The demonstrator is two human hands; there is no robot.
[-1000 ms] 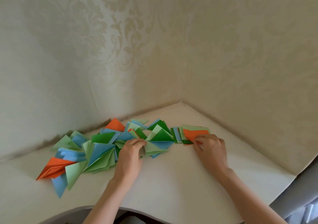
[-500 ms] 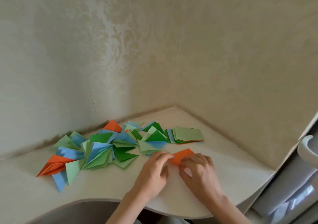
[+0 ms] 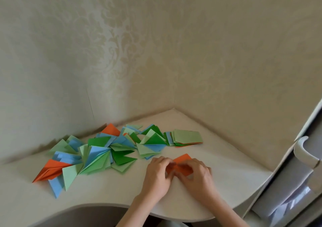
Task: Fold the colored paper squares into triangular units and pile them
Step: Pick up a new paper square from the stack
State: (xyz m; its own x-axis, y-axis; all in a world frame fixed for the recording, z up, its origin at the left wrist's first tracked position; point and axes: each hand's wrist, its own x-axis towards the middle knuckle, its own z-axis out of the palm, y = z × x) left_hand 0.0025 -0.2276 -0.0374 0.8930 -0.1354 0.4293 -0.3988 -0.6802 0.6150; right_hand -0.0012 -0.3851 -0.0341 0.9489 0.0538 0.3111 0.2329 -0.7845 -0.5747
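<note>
Folded triangles [image 3: 97,157] sprawl across the surface [image 3: 104,197] to the left; a stack of squares [image 3: 187,137] sits behind. Both hands, left [image 3: 157,176] and right [image 3: 198,178], pinch an orange paper [image 3: 182,165] on the surface, under curled fingers [image 3: 165,162].

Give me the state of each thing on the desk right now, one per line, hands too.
orange paper square: partly folded, on the desk, held by both hands.
left hand: fingers curled, pinching the orange paper's left side.
right hand: fingers curled, pinching its right side.
stack of unfolded squares: flat, light green on top, untouched.
pile of folded triangular units: loosely spread, untouched.
desk: bears all of it.
</note>
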